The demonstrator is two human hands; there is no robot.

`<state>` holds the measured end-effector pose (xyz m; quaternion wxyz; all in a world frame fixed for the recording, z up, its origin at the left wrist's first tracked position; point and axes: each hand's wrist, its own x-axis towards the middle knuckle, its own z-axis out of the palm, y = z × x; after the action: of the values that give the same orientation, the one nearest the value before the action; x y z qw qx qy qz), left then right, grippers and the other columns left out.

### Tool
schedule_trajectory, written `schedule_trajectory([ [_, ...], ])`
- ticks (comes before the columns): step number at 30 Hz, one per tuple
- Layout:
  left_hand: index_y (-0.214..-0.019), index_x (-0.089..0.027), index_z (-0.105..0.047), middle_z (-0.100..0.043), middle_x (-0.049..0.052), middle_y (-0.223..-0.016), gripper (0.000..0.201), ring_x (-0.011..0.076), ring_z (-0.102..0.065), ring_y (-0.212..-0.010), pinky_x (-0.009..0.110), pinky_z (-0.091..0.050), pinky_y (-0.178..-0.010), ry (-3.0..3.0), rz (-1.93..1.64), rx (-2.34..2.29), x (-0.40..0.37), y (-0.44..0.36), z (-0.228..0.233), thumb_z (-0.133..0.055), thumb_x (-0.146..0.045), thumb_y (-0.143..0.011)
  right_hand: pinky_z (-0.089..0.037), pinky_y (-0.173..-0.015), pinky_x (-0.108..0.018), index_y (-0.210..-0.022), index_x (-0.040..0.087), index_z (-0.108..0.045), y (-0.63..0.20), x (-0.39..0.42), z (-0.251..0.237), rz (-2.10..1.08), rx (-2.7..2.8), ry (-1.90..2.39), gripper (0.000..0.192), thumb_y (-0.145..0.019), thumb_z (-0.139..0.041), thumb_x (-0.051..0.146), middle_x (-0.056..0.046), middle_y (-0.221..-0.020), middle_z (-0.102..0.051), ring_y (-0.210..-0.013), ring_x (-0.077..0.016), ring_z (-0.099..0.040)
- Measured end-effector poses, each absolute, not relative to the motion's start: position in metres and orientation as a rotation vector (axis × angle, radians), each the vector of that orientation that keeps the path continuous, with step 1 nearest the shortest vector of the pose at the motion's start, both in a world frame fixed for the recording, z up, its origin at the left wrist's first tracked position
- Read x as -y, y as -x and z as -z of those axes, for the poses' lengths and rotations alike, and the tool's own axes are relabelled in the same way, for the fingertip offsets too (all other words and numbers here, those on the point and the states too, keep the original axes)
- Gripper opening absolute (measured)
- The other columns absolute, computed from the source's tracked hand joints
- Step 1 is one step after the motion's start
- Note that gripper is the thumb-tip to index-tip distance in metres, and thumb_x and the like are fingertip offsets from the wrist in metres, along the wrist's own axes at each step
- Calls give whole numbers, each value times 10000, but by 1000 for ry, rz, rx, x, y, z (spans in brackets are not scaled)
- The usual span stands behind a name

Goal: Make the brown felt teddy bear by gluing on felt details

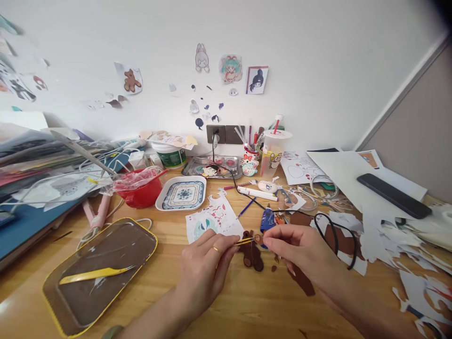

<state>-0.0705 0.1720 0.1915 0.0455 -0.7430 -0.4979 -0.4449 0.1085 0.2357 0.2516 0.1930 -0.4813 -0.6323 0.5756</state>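
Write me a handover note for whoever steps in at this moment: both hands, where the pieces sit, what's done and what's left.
Left hand: pinching yellow tweezers, tips pointed right at a small brown piece.
Right hand: fingertips holding that small brown piece at the tweezer tips.
Below them on the wooden desk: a brown cut-out figure, with loose brown scraps under the right hand.
Spare yellow tweezers lie in the yellow-rimmed tray at left.
Done: brown shapes are cut and the figure looks partly layered.
Left: the small piece is not yet on the figure; it likely still needs placing.
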Motion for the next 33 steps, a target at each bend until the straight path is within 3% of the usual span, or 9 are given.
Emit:
schedule_trajectory([
  [5,-981,-164,-507,-616,8,-690,239,114,-463,-599,224,-384,-538,2293,1315,1504,-172,69,-191,-534,-58,-769,-197,-350,-154,-654,162,-588,-107,-234,-241,-1646,1725,1245,151,-736,-557,286,67,-477,-457,-375,-26,-280],
  [10,-974,-181,-507,-623,10,-726,202,125,-482,-634,237,-381,-563,2351,1277,1587,-172,74,-190,-500,-91,-793,-222,-364,-161,-630,157,-569,-120,-245,-238,-1584,1563,1180,125,-688,-600,263,45,-538,-497,-404,-31,-300],
  [14,-920,-197,-527,-622,19,-801,124,144,-519,-673,267,-399,-596,2301,1269,2123,-178,84,-189,-469,-236,-818,-321,-403,-183,-665,177,-580,-141,-254,-237,-1136,1503,1094,103,-690,-608,272,32,-558,-493,-461,-69,-401],
  [17,-922,-206,-518,-621,18,-904,172,150,-554,-707,260,-421,-600,2179,1430,2525,-188,86,-187,-488,-310,-789,-381,-456,-196,-687,179,-562,-148,-251,-223,-614,2032,876,79,-752,-533,146,8,-632,-538,-523,-88,-471],
  [21,-892,-212,-547,-648,-4,-855,165,157,-594,-727,253,-441,-646,2254,1475,2589,-201,77,-183,-520,-284,-747,-426,-527,-233,-730,148,-576,-144,-245,-190,-40,2483,345,120,-747,-516,45,-23,-650,-576,-597,-125,-510],
  [27,-942,-241,-562,-655,-4,-933,243,191,-598,-824,267,-443,-704,2331,1426,2616,-209,69,-181,-562,-295,-705,-466,-573,-288,-847,84,-601,-145,-248,-171,252,2619,44,119,-787,-501,63,-63,-720,-627,-659,-168,-554],
  [33,-1051,-236,-489,-621,27,-981,561,236,-562,-883,311,-431,-717,2492,1182,2630,-207,73,-183,-665,-493,-585,-473,-571,-306,-866,58,-610,-145,-250,-179,258,2726,-48,238,-838,-373,52,-92,-787,-642,-677,-184,-566],
])
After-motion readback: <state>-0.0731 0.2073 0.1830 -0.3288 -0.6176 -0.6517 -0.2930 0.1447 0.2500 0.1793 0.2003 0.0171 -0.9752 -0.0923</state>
